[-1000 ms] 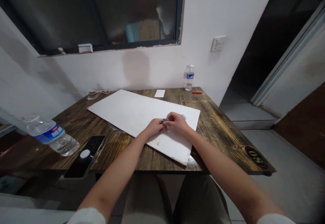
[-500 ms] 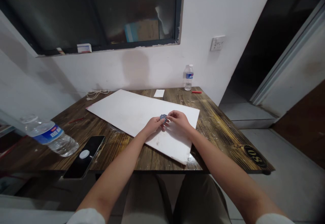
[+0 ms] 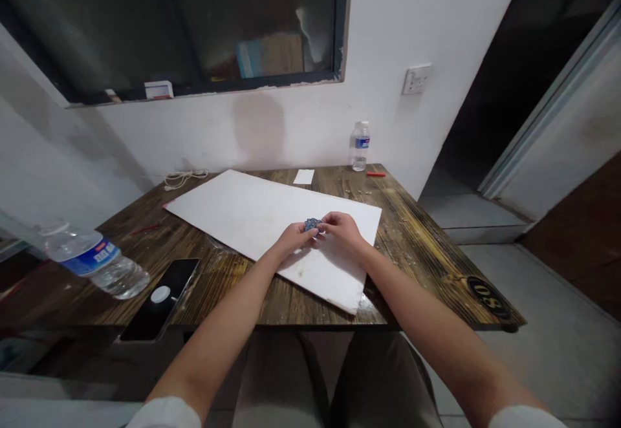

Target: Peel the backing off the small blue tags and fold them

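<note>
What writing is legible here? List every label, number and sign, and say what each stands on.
"08" (or "80" if upside down): round black badge
Near water bottle: blue label, too blurred to read
Far water bottle: label too small to read

A matt white board [image 3: 252, 211] lies on a rough, dark wood-grain tabletop [image 3: 310, 308], beside a glossy plastic water bottle [image 3: 92, 261]

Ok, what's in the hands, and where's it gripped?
A small crumpled blue-grey wad, material unclear, pinched at its edges between the fingertips of the left hand and right hand.
</note>
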Demonstrator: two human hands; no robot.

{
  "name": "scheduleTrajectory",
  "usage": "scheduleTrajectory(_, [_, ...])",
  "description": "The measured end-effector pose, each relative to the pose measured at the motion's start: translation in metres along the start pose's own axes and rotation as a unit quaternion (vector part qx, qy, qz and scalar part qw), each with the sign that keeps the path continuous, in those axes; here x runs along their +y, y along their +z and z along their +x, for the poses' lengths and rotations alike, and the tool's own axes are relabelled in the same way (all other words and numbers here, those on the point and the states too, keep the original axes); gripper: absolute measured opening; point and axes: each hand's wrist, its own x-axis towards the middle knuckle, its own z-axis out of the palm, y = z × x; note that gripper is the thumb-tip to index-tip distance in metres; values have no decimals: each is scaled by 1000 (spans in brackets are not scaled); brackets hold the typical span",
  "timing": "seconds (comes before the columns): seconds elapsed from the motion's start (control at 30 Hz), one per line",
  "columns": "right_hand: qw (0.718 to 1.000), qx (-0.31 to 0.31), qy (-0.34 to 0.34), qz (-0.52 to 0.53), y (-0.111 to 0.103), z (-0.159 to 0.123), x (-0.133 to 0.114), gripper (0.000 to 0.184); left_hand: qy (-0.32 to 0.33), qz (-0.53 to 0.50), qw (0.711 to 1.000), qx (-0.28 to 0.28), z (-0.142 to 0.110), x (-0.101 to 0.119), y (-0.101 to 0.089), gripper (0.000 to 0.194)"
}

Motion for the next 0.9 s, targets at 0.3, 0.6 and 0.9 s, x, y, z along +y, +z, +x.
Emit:
scheduleTrajectory(0.3, [999,6,-24,23,-3,2,-2,23,-13,23,999,47,6,-6,-5,35])
scheduleTrajectory(0.6, [998,50,-19,43,-13,8,-3,26,-11,-1,998,68,8,-6,-5,35])
scheduleTrajectory(0.9, [993,118,-6,6,-43,23,12,23,-22,-19,996,89,9,-6,-6,34])
